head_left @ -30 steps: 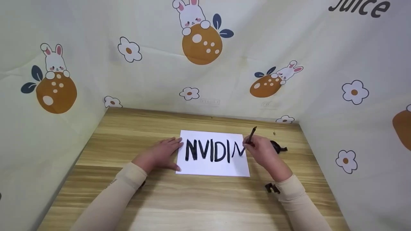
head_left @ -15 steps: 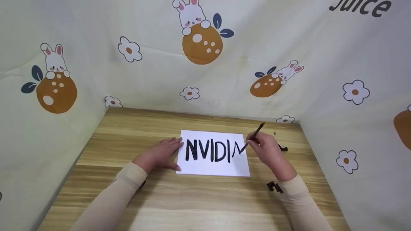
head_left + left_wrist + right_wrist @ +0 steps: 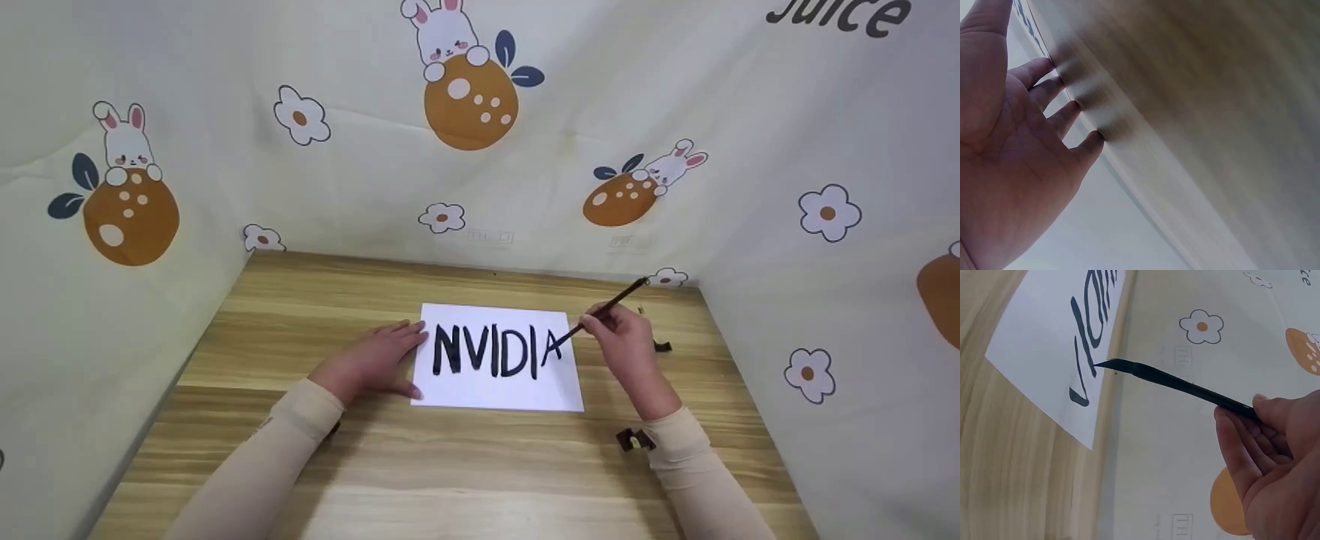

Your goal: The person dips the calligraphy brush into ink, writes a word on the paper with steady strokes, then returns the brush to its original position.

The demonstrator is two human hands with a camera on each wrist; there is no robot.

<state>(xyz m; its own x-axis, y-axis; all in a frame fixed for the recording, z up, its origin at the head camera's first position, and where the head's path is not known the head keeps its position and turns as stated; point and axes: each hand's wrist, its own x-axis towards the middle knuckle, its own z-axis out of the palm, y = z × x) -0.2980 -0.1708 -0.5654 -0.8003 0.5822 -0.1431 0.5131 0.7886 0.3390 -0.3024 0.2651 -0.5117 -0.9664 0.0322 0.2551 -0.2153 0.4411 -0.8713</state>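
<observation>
A white sheet of paper [image 3: 487, 394] lies on the wooden table, with NVIDIA in thick black strokes across it. My left hand [image 3: 379, 356] rests flat at its left edge, fingers spread and fingertips on the margin. In the left wrist view those fingers [image 3: 1064, 118] are extended. My right hand [image 3: 630, 341] pinches a dark paintbrush [image 3: 622, 297] between thumb and fingers, right of the sheet. The brush slants down to the left, its tip at the middle of the final A. In the right wrist view the pointed bristles [image 3: 1114, 364] of the brush overlap the lettering.
A small black object [image 3: 663, 346] shows partly behind my right hand. Black bits [image 3: 636, 439] lie by the right sleeve, and another dark piece peeks out by the left sleeve. A printed cloth [image 3: 360, 187] with rabbits, oranges and flowers encloses the wooden table [image 3: 420, 472].
The brush tip has moved left from the last letter's right leg to its middle, and a crossing stroke now shows there. The brush leans lower to the right. The left hand stays still.
</observation>
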